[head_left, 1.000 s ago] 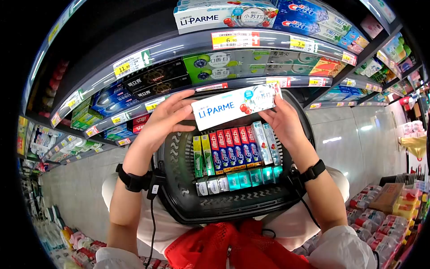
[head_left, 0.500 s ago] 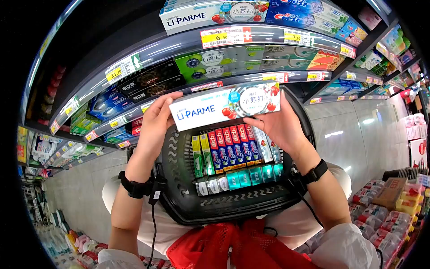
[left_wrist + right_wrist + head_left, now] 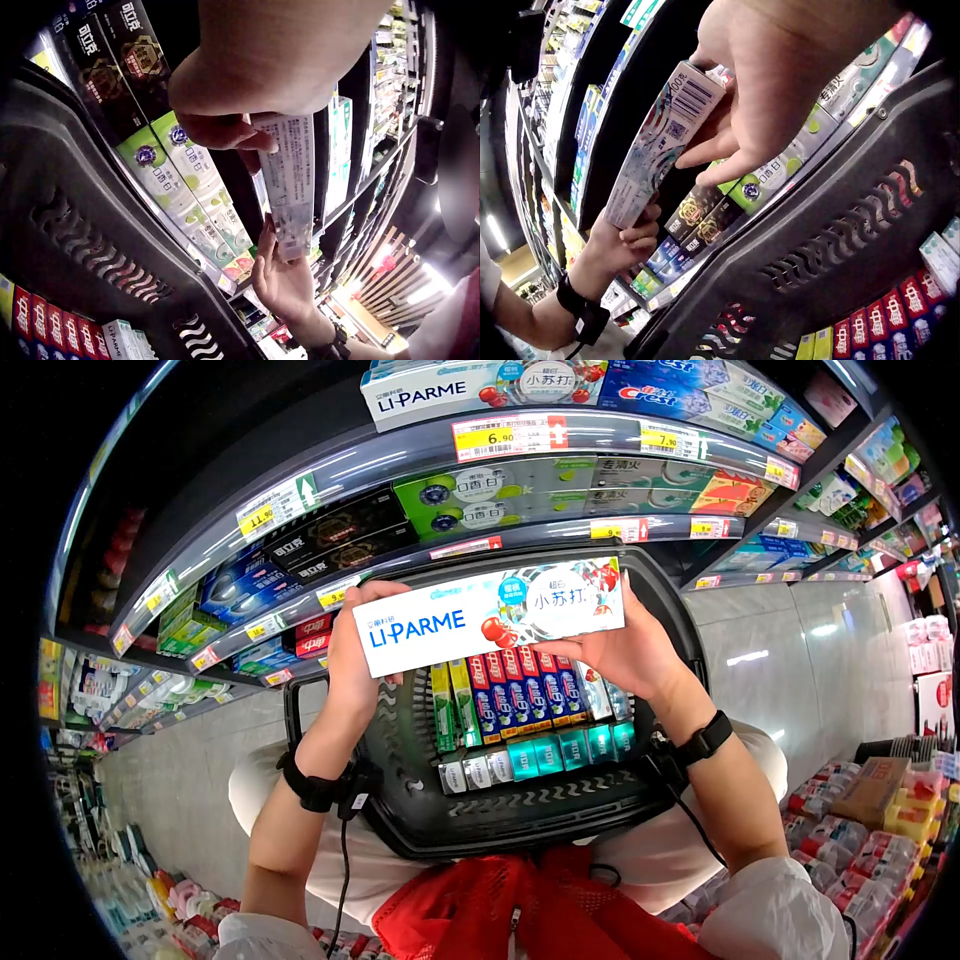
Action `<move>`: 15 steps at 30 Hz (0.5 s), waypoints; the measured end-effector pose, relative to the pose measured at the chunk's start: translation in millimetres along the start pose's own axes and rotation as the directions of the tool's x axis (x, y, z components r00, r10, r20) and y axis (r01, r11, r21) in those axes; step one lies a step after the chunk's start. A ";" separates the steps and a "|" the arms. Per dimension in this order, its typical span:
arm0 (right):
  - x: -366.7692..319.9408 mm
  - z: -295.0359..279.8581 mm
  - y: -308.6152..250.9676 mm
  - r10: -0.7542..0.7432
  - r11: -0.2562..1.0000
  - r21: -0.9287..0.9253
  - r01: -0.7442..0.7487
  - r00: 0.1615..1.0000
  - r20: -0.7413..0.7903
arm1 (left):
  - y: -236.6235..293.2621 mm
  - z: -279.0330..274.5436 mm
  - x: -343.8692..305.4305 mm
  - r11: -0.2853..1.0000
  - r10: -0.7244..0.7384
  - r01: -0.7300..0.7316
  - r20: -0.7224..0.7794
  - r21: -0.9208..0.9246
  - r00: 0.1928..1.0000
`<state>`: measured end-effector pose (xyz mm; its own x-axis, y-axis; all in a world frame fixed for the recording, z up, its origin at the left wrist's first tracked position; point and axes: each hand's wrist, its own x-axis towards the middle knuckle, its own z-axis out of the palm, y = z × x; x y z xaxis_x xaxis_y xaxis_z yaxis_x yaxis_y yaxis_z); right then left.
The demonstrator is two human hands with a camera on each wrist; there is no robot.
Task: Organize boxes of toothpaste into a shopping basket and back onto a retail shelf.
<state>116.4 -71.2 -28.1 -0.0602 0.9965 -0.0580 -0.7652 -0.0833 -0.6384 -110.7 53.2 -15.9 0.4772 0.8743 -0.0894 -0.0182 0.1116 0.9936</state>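
Note:
Both hands hold a white LI-PARME box (image 3: 430, 628) with cherries on its front, above the black basket (image 3: 400, 815). The left hand (image 3: 352, 655) grips its left end; the right hand (image 3: 640, 650) grips its right end, thumb along the lower edge. In the left wrist view, the box (image 3: 289, 180) shows a printed narrow side, with the left hand (image 3: 262, 75) near and the right hand (image 3: 289, 289) beyond. The right wrist view shows a barcode on the box (image 3: 656, 142), between the right hand (image 3: 757, 90) and left hand (image 3: 615, 244). Red-and-blue boxes (image 3: 518, 700) stand in the basket.
Shelves with price labels (image 3: 510, 437) and toothpaste boxes cross the top, close behind the basket. Teal boxes (image 3: 548, 755) line the basket's near side. Grey floor (image 3: 745, 650) lies to the right, and a cardboard box (image 3: 868, 788) sits among packaged goods at lower right.
The box has come lower and slightly left, its front now turned more fully to the head view. The left hand has shifted from loosely touching its end to gripping it.

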 end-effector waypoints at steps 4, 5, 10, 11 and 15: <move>0.8 -2.2 2.4 0.021 1.000 0.016 -0.020 1.000 -0.009 | 0.8 -2.1 -0.5 0.998 0.006 -0.008 0.031 0.055 0.999; 0.8 -1.9 2.5 0.021 1.000 0.015 -0.021 1.000 -0.008 | 1.4 -2.1 -0.6 0.997 -0.003 0.001 0.032 0.078 0.999; 0.1 -1.3 -0.3 0.026 1.000 -0.006 -0.026 0.999 -0.025 | 5.5 -1.1 0.1 0.999 0.039 -0.037 0.148 -0.011 0.988; -0.4 0.7 -1.8 0.025 1.000 -0.004 -0.025 0.999 -0.024 | 7.7 0.6 0.0 0.999 0.037 -0.034 0.156 -0.020 0.987; -0.1 4.0 -5.3 -0.005 0.991 -0.135 -0.008 0.995 -0.100 | 10.5 0.8 0.8 0.999 0.032 -0.033 0.105 0.008 0.994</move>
<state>117.9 -70.8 -21.6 0.0081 0.9913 -0.1311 -0.6711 -0.0918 -0.7356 -109.8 54.7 -5.5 0.5662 0.8227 -0.0500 -0.0266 0.0789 0.9965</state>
